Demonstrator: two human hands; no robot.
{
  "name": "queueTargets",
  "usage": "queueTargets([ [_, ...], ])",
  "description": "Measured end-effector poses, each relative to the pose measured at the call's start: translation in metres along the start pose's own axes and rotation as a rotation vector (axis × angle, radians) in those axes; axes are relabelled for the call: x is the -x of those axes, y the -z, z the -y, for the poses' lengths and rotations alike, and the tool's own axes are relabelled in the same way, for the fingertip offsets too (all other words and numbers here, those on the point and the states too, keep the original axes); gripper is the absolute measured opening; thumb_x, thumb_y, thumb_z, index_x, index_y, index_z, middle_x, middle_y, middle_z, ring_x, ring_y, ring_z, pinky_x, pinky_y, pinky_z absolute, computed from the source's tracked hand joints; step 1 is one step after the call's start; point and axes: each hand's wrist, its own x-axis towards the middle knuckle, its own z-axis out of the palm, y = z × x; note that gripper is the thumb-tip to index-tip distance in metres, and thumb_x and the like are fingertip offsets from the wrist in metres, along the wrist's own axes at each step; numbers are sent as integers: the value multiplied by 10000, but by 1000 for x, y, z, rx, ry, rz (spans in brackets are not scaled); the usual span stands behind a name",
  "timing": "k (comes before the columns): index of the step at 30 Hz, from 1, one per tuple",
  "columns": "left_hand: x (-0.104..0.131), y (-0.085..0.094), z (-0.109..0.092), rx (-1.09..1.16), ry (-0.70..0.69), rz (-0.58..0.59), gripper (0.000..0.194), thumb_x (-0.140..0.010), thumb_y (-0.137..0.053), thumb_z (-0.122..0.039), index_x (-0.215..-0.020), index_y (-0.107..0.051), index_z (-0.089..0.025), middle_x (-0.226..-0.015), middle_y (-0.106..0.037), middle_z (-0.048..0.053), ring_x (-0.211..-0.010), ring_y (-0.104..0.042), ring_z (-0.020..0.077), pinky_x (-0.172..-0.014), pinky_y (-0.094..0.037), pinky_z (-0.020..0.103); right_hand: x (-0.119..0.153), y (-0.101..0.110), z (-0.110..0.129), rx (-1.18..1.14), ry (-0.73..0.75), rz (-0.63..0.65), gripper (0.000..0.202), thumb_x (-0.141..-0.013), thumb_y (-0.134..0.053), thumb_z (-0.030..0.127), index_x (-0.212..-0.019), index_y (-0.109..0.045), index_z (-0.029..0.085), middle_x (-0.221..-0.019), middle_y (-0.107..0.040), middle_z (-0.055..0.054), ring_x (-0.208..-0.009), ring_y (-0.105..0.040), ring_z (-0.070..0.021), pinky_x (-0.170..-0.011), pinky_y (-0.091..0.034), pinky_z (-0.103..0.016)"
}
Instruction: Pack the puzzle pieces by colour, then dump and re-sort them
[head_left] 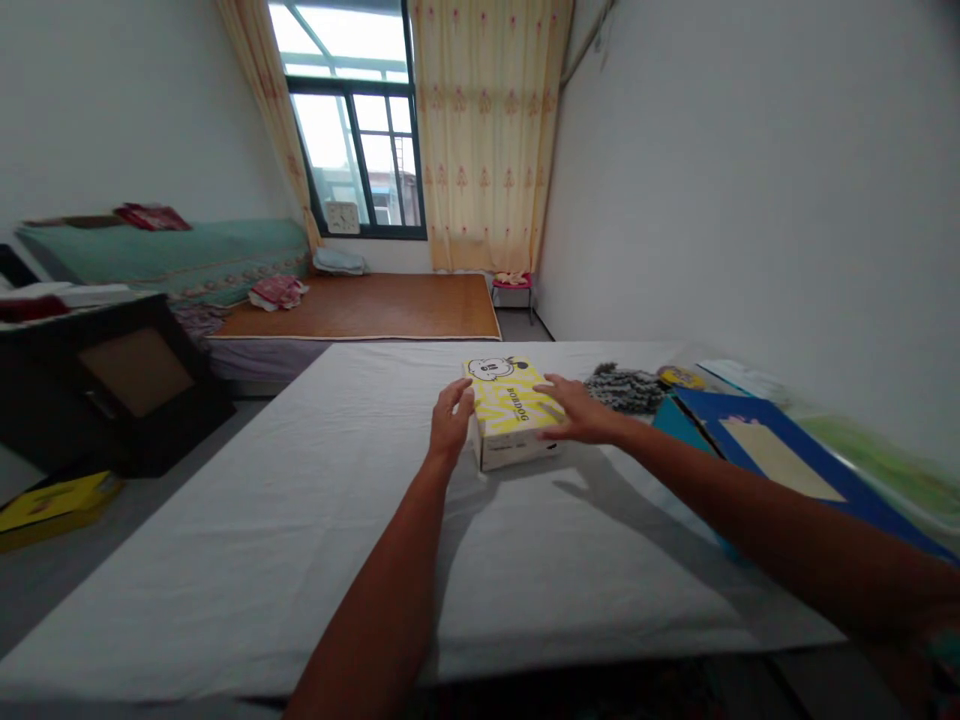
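A yellow and white cardboard box [504, 405] with a cartoon dog and the word BOBDOG on its lid stands on the white-covered table, its lid down. Along its left side is my left hand [451, 418], fingers loosely extended and fingertips at the edge. My right hand [576, 410] is at the opposite side, fingers spread and tips overlapping the box's right edge. Whether either hand presses on the cardboard I cannot tell.
Right of the box lie a grey knitted bundle [626, 388], a blue folder-like case [765, 440] and a clear plastic bag [862, 450]. A dark cabinet [127, 380] and a yellow box [56, 505] on the floor are left. Beyond the table [300, 500] is a bed [375, 305].
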Motion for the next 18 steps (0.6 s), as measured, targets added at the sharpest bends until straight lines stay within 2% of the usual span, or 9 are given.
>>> queueTargets([
  [2,0,-1,3,34,19,24,382,-887,-527,-433,-1149,-660,-188,-1250,-613,117,-1053,-628,231,-807,-571,364,10,-15,8,260,180,-17,961,-631,-820,403,-1475,-380,270,-1581,-257,-128,-1418,-229,-392,-1104,-265,-596],
  [5,0,-2,9,3,-20,20,358,-878,-547,-420,-1118,-677,-188,-1207,-644,110,-1055,-626,227,-851,-556,375,22,-39,18,447,311,-20,858,-785,-681,221,-1522,-257,340,-1594,-251,-60,-1437,-228,-344,-1122,-226,-584],
  [8,0,-1,12,-21,-33,-1,357,-887,-528,-420,-1103,-682,-182,-1148,-673,108,-1048,-629,225,-880,-541,388,27,-51,19,510,353,-50,697,-901,-479,137,-1506,-265,408,-1579,-294,-5,-1421,-289,-315,-1111,-248,-570],
  [12,-2,2,12,-37,-24,-10,381,-885,-522,-439,-1111,-676,-174,-1100,-690,102,-1038,-632,213,-872,-534,362,26,-47,12,505,394,-48,657,-895,-484,149,-1482,-333,401,-1550,-356,-27,-1391,-334,-345,-1080,-289,-580],
  [16,-6,6,12,-37,-20,-78,388,-889,-512,-451,-1103,-677,-174,-1097,-693,104,-1040,-631,213,-862,-527,351,24,-32,14,423,340,-115,819,-809,-561,148,-1543,-213,253,-1526,-381,-115,-1374,-355,-346,-1088,-312,-555],
  [18,-7,8,13,-34,-7,-105,386,-894,-500,-451,-1088,-681,-171,-1092,-695,107,-1037,-633,214,-862,-522,354,25,-23,18,364,333,-168,826,-814,-558,173,-1548,-179,200,-1507,-393,-152,-1371,-365,-324,-1104,-317,-521],
])
